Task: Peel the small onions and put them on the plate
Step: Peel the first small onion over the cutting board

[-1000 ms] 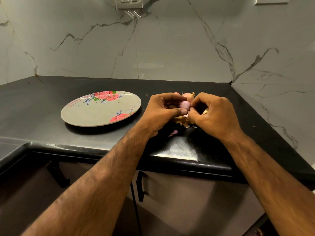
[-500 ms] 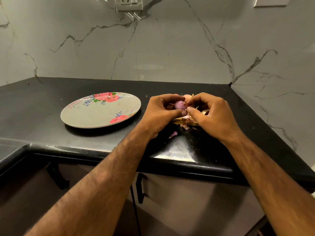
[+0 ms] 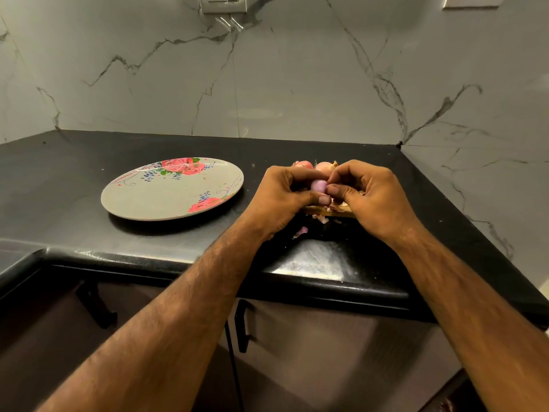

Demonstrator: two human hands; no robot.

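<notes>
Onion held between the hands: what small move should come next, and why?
Probably the right hand should pull away whatever skin it pinches at the end of the onion, while the left hand grips it. The onion shows smooth purple, so it looks nearly peeled. The plate holds no onions yet, and peel scraps lie on the counter below.

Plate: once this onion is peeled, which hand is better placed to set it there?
Left, probably. The left hand grips the onion, and the plate lies on that hand's side of the counter. The right hand only pinches at the onion's skin and would have to cross over.
</notes>
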